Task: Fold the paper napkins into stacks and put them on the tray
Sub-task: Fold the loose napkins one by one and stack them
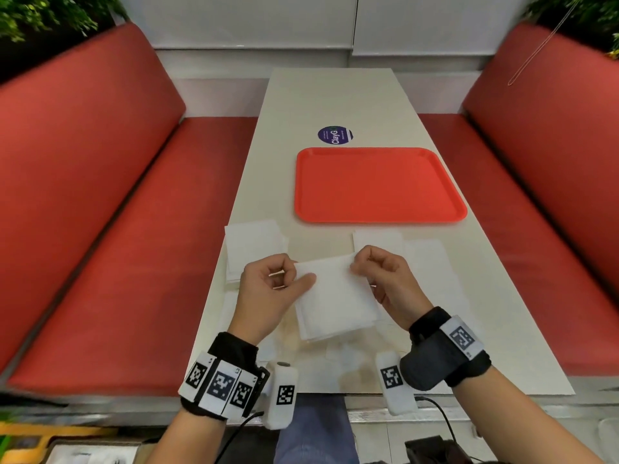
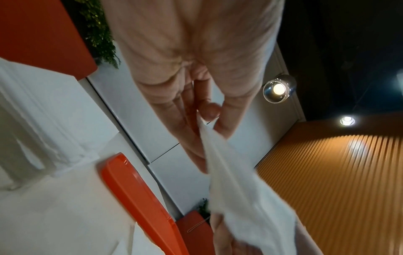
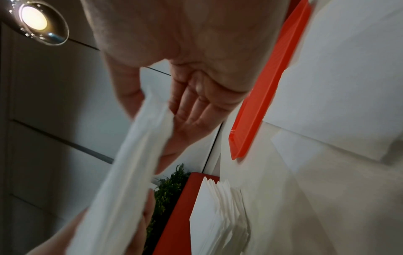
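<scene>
You have the napkin [image 1: 335, 293] pinched at its two far corners: your left hand [image 1: 268, 289] holds the far-left corner between thumb and curled fingers, your right hand [image 1: 385, 279] holds the far-right corner the same way. Both grips are narrow, closed on paper, nothing else in them. The sheet hangs from that far edge back toward you, its near edge drooping low over the table [image 1: 335, 95], where more paper seems to lie beneath, though white on white makes the layers hard to separate.

The relation to mind is this: the held edge runs left to right between your two grips, and the tray [image 1: 380, 185] lies straight ahead of it, beyond your fingertips and slightly toward your right hand. So the right hand is the nearer one for any carry to the tray, which so far holds nothing.

A fold now would likely mean bringing the pinched edge toward you onto the near edge, or one corner across to the other; either way, keep the two grips level or the edges will skew.

A loose pile [image 1: 254, 246] sits just beyond your left hand, and flat sheets [image 1: 425, 262] lie past and outside your right hand.
</scene>
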`<act>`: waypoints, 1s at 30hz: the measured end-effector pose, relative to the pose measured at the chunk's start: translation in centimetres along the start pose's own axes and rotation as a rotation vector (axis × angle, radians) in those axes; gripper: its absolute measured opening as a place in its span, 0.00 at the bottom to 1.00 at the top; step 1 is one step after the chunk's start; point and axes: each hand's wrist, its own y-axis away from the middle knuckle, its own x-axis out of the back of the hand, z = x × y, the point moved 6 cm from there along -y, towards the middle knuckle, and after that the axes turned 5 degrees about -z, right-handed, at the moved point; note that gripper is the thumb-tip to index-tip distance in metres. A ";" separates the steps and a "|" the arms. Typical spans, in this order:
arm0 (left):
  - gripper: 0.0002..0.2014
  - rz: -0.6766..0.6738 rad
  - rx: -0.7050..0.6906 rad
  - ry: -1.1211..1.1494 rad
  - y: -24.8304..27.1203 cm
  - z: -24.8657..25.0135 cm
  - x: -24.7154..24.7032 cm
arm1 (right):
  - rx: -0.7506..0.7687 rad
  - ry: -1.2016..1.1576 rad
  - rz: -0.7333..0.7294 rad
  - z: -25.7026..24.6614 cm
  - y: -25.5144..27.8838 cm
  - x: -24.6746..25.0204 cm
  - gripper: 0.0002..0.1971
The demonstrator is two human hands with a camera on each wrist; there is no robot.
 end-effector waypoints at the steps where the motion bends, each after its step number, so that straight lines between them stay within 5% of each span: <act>1: 0.20 -0.001 -0.006 -0.010 0.2 0.0 0.1 | 0.005 0.008 -0.010 0.2 -0.1 0.0 0.15; 8: 0.06 0.066 -0.002 -0.033 1.7 0.2 1.8 | 0.048 0.027 -0.014 0.3 -0.5 -1.5 0.22; 11: 0.12 0.115 0.077 -0.005 3.2 -0.9 2.8 | 0.091 0.112 -0.010 0.6 -0.7 -2.7 0.20; 15: 0.19 0.122 0.188 -0.023 5.0 -2.3 5.1 | -0.001 0.235 -0.194 2.3 -1.1 -5.9 0.07; 20: 0.31 0.027 0.347 -0.103 6.1 -3.7 8.6 | -0.110 0.452 -0.295 5.3 -1.6 -9.5 0.21; 26: 0.31 0.063 0.345 -0.603 5.7 -5.7 10.6 | -0.116 0.728 -0.336 7.1 -3.0 -12.1 0.27; 30: 0.31 0.030 0.383 -0.700 5.6 -7.4 10.1 | -0.160 0.881 -0.354 8.5 -3.5 -12.5 0.28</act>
